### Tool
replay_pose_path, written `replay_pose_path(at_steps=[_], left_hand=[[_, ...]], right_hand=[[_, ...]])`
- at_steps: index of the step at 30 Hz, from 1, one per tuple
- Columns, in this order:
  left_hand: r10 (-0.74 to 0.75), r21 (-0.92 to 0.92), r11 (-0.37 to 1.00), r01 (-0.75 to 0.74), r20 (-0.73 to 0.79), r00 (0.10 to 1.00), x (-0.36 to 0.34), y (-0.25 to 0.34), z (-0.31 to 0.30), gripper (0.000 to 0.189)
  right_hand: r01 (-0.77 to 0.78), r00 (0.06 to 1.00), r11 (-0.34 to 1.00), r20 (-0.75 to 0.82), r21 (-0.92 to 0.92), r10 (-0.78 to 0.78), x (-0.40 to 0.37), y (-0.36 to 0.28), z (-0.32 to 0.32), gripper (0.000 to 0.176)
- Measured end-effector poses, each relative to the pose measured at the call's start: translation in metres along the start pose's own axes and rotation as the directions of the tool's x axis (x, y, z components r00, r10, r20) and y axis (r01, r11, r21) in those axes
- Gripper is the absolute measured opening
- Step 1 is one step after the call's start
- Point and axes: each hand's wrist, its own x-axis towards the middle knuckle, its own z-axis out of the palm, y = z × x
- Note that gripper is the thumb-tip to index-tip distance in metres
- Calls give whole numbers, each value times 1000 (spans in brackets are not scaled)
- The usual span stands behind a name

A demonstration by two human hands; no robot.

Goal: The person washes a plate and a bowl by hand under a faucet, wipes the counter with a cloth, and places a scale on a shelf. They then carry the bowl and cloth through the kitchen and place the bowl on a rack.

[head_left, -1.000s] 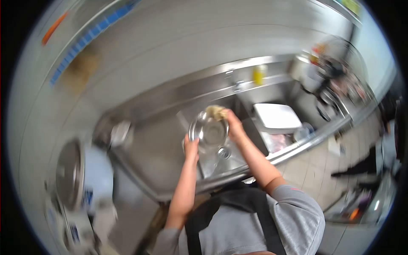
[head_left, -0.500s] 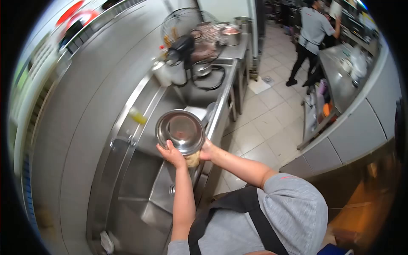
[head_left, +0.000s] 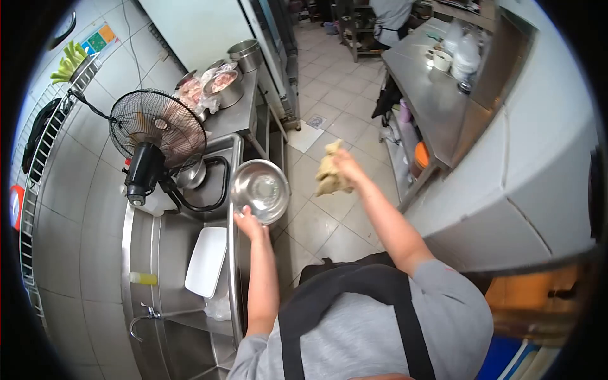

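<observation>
A shiny metal bowl (head_left: 260, 190) is tilted over the right edge of the sink (head_left: 233, 253), its hollow facing up. My left hand (head_left: 251, 223) grips its near rim, thumb on the inner side. Out to the right, above the tiled floor, my right hand (head_left: 346, 166) holds a crumpled tan cloth (head_left: 330, 172) that hangs apart from the bowl. Inside the sink, left of my left forearm, lie a white tray (head_left: 206, 261) and a clear plastic bag (head_left: 219, 307).
A black fan (head_left: 145, 164) stands over the sink's far end. Pots of meat (head_left: 226, 88) sit on a metal table behind it. At the right is a steel counter (head_left: 418, 82) with bags and a cup. Another person (head_left: 388, 19) stands beyond it.
My right hand has left the bowl and moved right with the cloth. My left hand keeps the bowl, now over the sink's edge. The view has turned right.
</observation>
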Motion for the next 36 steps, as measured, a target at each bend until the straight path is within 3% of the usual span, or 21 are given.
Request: replay_pose_path(at_steps=[2,4,6,8,10,12,15,17,19,22,24,26,27,28,29,31,34,36], left_hand=[[-96,164,981,106,-65,993,29,-29,25,26],[-208,0,978,208,-31,978,67,-79,43,27],[-456,-83,888,452,-41,889,83,-90,84,31],[-697,-190,698,690,37,716,128,-139,109,35],[-752,-138,631,763,131,646,160,-167,145,35],[-831,-182,491,852,194,521,197,-203,179,34],[-848,-84,470,879,235,475,229,-214,253,32],[-849,-30,465,885,267,455,252,-225,302,31],[-911,89,316,945,305,276,270,-242,344,26],[-903,190,253,949,397,162,299,-275,406,21],[-907,224,243,944,398,139,312,-273,455,18],[-934,171,251,953,302,192,337,-289,503,19],[-919,146,303,942,308,248,352,-299,523,20],[-922,107,282,953,306,239,369,-302,543,21],[-911,71,324,943,292,291,388,-314,561,20],[-920,0,251,968,312,239,438,-338,590,21],[-836,83,465,881,370,406,487,-322,638,29],[-815,80,500,862,380,438,523,-318,662,31]], right_hand=[[-53,998,965,-10,257,57,22,-27,-34,23],[-28,999,921,-29,387,43,56,-36,-68,27],[13,999,909,-39,417,4,95,-31,-105,33],[62,998,926,-47,373,-48,125,-39,-133,38],[76,989,950,-148,302,-32,152,-39,-158,44],[50,979,979,-205,198,-9,171,-48,-181,47],[-41,976,988,-207,147,72,180,-64,-207,47],[-76,949,990,-296,120,109,185,-68,-222,47],[-114,911,990,-389,88,139,189,-65,-237,46],[-108,864,987,-480,120,153,211,-63,-248,45],[-119,849,979,-493,166,187,244,-72,-252,45],[-115,898,986,-412,121,155,293,-84,-265,44],[-111,890,986,-429,120,153,322,-92,-271,44],[-95,919,987,-369,130,137,353,-104,-272,44],[-67,947,989,-303,131,104,392,-120,-277,44],[-7,969,990,-242,143,42,473,-140,-288,43],[20,993,993,-118,117,-7,605,-154,-301,41],[-4,1000,988,19,157,1,685,-184,-276,40]])
